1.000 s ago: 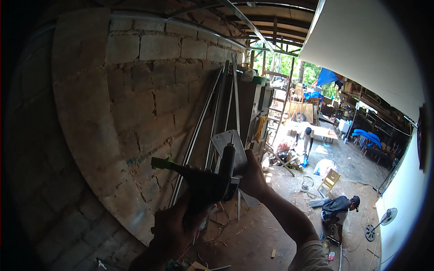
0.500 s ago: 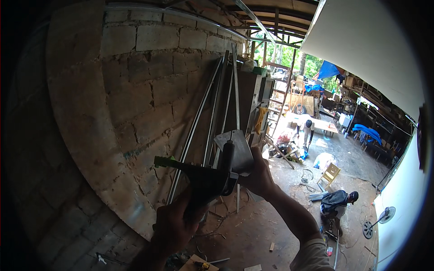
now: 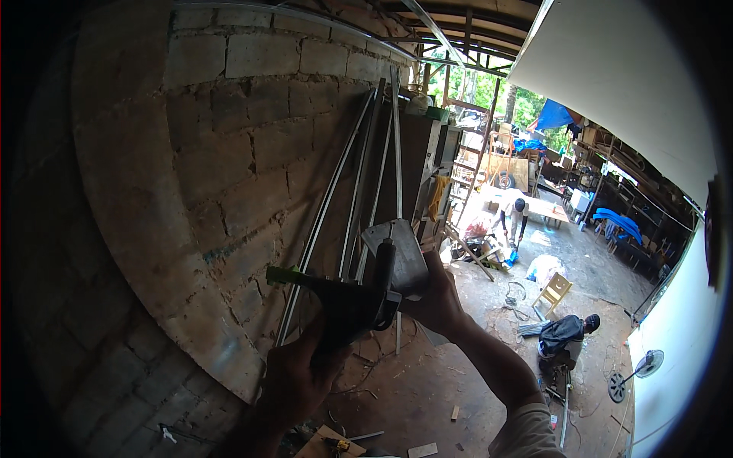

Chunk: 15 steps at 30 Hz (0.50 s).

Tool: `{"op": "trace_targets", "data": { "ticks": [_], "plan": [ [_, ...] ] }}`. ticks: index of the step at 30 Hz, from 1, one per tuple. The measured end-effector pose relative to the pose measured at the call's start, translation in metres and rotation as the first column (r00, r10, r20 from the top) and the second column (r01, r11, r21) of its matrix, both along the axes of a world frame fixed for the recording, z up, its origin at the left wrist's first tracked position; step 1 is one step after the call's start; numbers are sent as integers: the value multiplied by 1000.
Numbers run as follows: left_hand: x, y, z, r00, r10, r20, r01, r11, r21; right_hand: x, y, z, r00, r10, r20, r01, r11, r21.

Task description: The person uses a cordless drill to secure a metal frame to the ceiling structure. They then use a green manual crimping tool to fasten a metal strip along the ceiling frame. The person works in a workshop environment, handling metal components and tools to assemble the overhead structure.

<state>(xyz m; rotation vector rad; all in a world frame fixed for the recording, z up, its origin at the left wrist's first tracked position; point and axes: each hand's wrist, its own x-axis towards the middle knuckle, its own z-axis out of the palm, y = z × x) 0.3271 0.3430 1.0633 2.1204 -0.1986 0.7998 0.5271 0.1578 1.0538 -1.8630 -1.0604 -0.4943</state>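
My left hand [image 3: 299, 375] is closed around the lower part of a dark tool [image 3: 343, 309] with a lime-green end [image 3: 284, 275]. A black cylindrical part of it stands upright near my right hand; backlight hides the tool's exact kind. My right hand [image 3: 441, 299] is raised with fingers bent around the edge of a grey flat-faced piece [image 3: 408, 256], which looks like metal and sits just behind the black cylinder. Whether the grey piece and the tool are joined, I cannot tell.
Long metal bars [image 3: 324, 202] lean against the block wall [image 3: 267, 160]. A dark cabinet [image 3: 416, 153] stands beyond them. A person in a dark top [image 3: 563, 336] crouches at right near a fan [image 3: 649, 363]; another person [image 3: 515, 217] bends farther back. A wooden chair [image 3: 556, 291] stands between.
The view has shifted slightly. Both hands keep their hold, with the tool and grey piece in nearly the same position.
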Motion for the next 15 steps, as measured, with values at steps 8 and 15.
{"op": "trace_targets", "data": {
  "ticks": [8,15],
  "plan": [
    [3,3,-6,999,-1,53,1,1000,-1,-6,-3,1,998,-51,-35,49,998,-49],
    [-3,0,-3,998,-39,-48,34,995,-97,-14,-5,1,997,-52,-55,48,997,-68]
  ]
}}
